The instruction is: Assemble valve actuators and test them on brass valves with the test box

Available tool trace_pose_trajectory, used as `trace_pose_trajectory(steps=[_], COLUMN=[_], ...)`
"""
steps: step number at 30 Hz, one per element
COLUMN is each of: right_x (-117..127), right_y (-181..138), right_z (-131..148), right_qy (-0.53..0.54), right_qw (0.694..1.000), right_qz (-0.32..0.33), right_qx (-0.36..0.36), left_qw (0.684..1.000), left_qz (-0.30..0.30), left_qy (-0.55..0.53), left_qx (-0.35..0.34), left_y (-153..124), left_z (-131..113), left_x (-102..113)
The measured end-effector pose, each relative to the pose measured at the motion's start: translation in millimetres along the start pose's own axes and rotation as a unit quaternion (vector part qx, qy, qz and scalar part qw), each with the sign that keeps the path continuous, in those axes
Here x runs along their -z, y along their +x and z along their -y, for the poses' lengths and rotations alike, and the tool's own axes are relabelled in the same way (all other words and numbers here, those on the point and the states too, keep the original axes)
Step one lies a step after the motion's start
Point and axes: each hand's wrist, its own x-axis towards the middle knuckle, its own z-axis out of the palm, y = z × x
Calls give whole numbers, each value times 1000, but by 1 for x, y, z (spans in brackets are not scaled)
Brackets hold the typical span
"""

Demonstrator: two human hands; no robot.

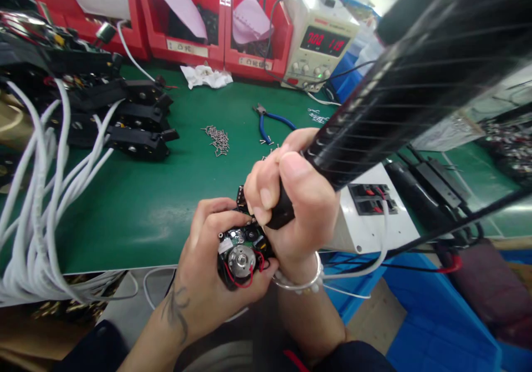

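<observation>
My left hand (205,272) is wrapped around a small black electronic assembly (241,261) near the table's front edge. A round silver motor-like disc, a green circuit board and red wires show on its upper face. My right hand (305,211) grips a thick black electric screwdriver (394,95), whose body slants up to the right. The driver's lower end points down at the assembly's far side; its tip is hidden behind my right fingers. Just beyond my right hand lie blue-handled cutters (262,125) and a few loose screws.
A pile of screws (218,141) lies on the green mat (166,194). At left are black assemblies (141,117) with white cables (45,194). Red bins (183,64) and a power supply (320,45) stand behind. A white terminal box (369,233) is at right, above a blue crate (449,327).
</observation>
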Motion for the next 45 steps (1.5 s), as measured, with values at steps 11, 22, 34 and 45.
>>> trace_pose_trajectory(steps=[11,22,34,45], right_x=[10,5,6,2], right_y=[20,14,9,4], right_z=[32,24,29,30], right_qy=[13,-40,-92,-86], right_qw=[997,986,982,985], right_qz=[1,-12,9,-8], right_qx=[-74,-162,-162,-151], left_qw=[996,990,987,987], left_qz=[-6,10,43,99], left_qy=[72,119,120,86], left_qx=[-48,-72,-93,-96], left_y=[-6,-5,0,7], left_z=[-5,-9,-7,-2], left_x=[-5,-9,-6,-2])
